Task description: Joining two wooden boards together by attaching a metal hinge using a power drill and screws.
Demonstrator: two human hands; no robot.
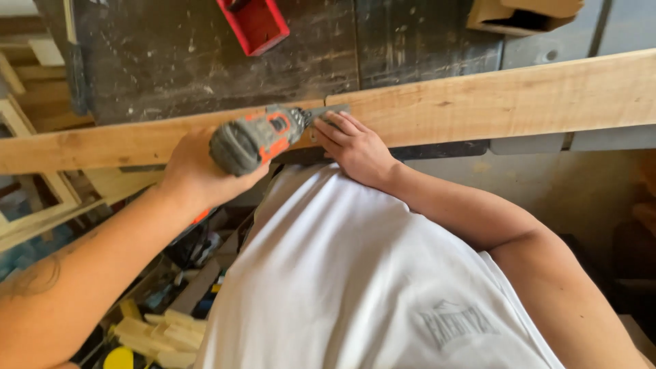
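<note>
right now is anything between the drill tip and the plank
Nothing visible. The drill, gripped by the left hand, has its tip right at the plank edge. The right hand lies beside the tip, fingers flat on the wood, not across it.

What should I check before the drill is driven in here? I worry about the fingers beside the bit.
1. Left hand grips the drill firmly: ok.
2. Right hand presses the metal bracket flat onto the plank: ok.
3. Fingers away from the chuck: not ok, they lie right beside it.
4. Bit seated on a screw: cannot tell, hidden.
5. Plank supported on the dark bench: ok.
</note>
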